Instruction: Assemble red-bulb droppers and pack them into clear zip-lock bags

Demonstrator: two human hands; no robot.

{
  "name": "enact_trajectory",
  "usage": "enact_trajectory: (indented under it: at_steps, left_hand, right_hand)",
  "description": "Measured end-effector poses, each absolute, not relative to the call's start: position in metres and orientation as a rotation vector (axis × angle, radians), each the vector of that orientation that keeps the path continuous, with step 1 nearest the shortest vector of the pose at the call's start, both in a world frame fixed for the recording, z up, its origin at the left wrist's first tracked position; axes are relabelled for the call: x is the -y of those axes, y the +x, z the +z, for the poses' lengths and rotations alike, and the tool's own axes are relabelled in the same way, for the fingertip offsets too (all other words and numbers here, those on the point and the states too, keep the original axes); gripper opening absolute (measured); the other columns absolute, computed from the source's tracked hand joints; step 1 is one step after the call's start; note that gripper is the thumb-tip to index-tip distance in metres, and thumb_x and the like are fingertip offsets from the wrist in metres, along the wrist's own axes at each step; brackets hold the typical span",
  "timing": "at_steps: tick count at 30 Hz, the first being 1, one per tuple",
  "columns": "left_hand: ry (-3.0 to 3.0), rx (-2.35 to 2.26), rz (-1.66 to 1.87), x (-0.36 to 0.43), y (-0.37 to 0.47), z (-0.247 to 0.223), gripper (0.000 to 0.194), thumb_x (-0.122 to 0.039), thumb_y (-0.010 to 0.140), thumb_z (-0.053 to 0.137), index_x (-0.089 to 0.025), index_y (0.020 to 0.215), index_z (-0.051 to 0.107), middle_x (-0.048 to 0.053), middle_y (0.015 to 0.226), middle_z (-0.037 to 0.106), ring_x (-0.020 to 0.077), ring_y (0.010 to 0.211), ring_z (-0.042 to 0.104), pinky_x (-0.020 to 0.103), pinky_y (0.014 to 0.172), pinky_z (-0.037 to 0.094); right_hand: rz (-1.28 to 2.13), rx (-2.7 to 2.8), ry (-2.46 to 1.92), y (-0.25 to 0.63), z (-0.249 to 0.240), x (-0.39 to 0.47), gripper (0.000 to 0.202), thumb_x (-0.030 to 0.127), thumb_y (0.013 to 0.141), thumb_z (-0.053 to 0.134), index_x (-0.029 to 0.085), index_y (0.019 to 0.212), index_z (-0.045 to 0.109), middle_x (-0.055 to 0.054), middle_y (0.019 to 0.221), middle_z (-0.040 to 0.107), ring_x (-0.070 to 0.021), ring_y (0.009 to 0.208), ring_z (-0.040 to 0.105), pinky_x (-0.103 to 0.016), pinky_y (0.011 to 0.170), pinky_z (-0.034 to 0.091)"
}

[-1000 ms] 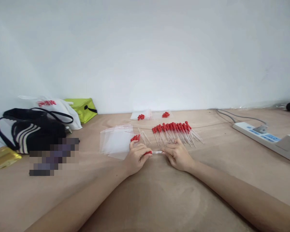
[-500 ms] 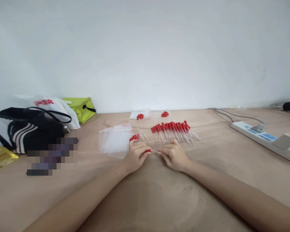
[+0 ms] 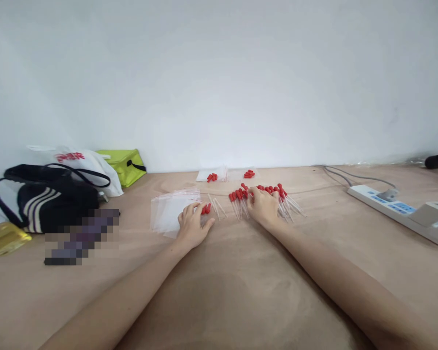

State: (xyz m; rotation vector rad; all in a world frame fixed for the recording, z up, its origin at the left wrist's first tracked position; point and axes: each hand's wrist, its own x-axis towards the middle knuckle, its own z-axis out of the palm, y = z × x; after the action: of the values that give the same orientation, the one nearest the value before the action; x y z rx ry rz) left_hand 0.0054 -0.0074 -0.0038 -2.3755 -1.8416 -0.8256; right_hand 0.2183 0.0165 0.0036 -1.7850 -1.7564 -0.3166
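My left hand [image 3: 194,224] is open, palm down, with fingers and thumb apart. Loose red rubber bulbs [image 3: 206,209] lie right beside its fingers, at the edge of a stack of clear zip bags [image 3: 168,211]. My right hand [image 3: 263,205] reaches over a row of droppers [image 3: 282,194], each a thin clear tube with a red bulb. Its fingers are bent and pinched at a dropper in the left half of the row; the hand hides most of that dropper. A few bare clear tubes [image 3: 217,206] lie between my hands.
Two more clear bags with red bulbs [image 3: 212,177] lie near the wall. A black bag [image 3: 58,199], a white plastic bag [image 3: 95,170] and a lime-green bag [image 3: 122,167] stand at left. A white power strip [image 3: 387,204] with grey cables lies at right.
My hands have parted from a red bulb and clear tube held between them. The left moved left and opened by the loose bulbs; the right moved forward to the dropper row.
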Motion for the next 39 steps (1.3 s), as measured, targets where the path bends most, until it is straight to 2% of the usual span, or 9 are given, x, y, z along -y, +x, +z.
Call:
enact_trajectory:
  at_steps: [7,14,18,22,25,29,35,39]
  left_hand:
    - [-2.415,1.859,-0.738,0.004,0.003,-0.008,0.043,-0.031,0.075,0.054,-0.014,0.115,0.049,0.015,0.118,0.045,0.0291,0.114,0.039,0.044,0.093,0.03]
    - [-2.496,1.794,-0.772,0.001,0.002,-0.01,0.039,-0.031,0.077,0.052,-0.014,0.112,0.05,0.013,0.117,0.047,0.0266,0.109,0.045,0.042,0.093,0.034]
    - [-2.537,1.737,-0.848,0.001,0.002,-0.01,0.035,-0.029,0.076,0.053,-0.015,0.109,0.051,0.01,0.109,0.05,0.0239,0.102,0.049,0.04,0.09,0.037]
    - [-2.578,1.681,-0.919,0.002,0.002,-0.01,0.031,-0.026,0.075,0.053,-0.017,0.104,0.051,0.009,0.105,0.051,0.0219,0.098,0.051,0.037,0.088,0.04]
    - [-2.572,1.676,-0.967,0.002,0.002,-0.009,0.031,-0.025,0.073,0.054,-0.016,0.102,0.049,0.008,0.099,0.053,0.0216,0.094,0.052,0.037,0.085,0.042]
    - [-2.451,1.779,-1.024,-0.001,-0.002,-0.007,0.04,-0.026,0.072,0.056,-0.014,0.109,0.043,0.011,0.105,0.052,0.0239,0.098,0.051,0.039,0.085,0.042]
    - [-2.505,1.699,-0.967,-0.007,-0.009,-0.005,0.024,-0.027,0.079,0.049,-0.018,0.1,0.054,0.008,0.098,0.056,0.0214,0.094,0.053,0.036,0.083,0.042]
    - [-2.51,1.644,-0.894,-0.007,-0.007,-0.005,0.016,-0.025,0.076,0.054,-0.021,0.091,0.059,0.004,0.096,0.057,0.0207,0.09,0.054,0.035,0.08,0.043]
  right_hand:
    - [-0.36,1.863,-1.861,0.203,0.0,-0.017,0.019,0.018,0.074,0.042,0.015,0.083,0.059,-0.009,0.078,0.065,-0.0212,0.073,0.055,-0.036,0.071,0.018]
    - [-0.325,1.949,-1.789,0.201,0.001,-0.01,0.022,0.022,0.078,0.04,0.017,0.077,0.061,-0.008,0.08,0.065,-0.0195,0.076,0.055,-0.036,0.071,0.018]
    - [-0.244,2.034,-1.682,0.183,0.002,-0.006,0.027,0.031,0.08,0.039,0.018,0.075,0.062,-0.007,0.081,0.064,-0.0193,0.079,0.054,-0.036,0.073,0.02]
    - [-0.118,2.019,-1.799,0.16,0.005,-0.009,0.03,0.037,0.078,0.042,0.015,0.078,0.063,-0.011,0.082,0.064,-0.0213,0.079,0.055,-0.037,0.075,0.022]
    - [-0.076,2.002,-1.902,0.148,0.007,-0.016,0.028,0.033,0.076,0.044,0.012,0.078,0.064,-0.014,0.083,0.065,-0.0226,0.077,0.056,-0.038,0.075,0.022]
    - [-0.098,2.069,-1.916,0.141,0.009,-0.022,0.026,0.024,0.077,0.042,0.011,0.074,0.064,-0.016,0.079,0.065,-0.0229,0.074,0.056,-0.039,0.077,0.02]
    - [-0.239,2.029,-1.772,0.155,0.004,-0.008,0.028,0.026,0.082,0.036,0.01,0.083,0.059,-0.015,0.084,0.063,-0.023,0.079,0.053,-0.038,0.075,0.02]
    - [-0.361,2.007,-1.573,0.184,-0.006,0.015,0.026,0.028,0.084,0.034,0.014,0.077,0.055,-0.009,0.078,0.062,-0.0199,0.075,0.051,-0.034,0.069,0.02]
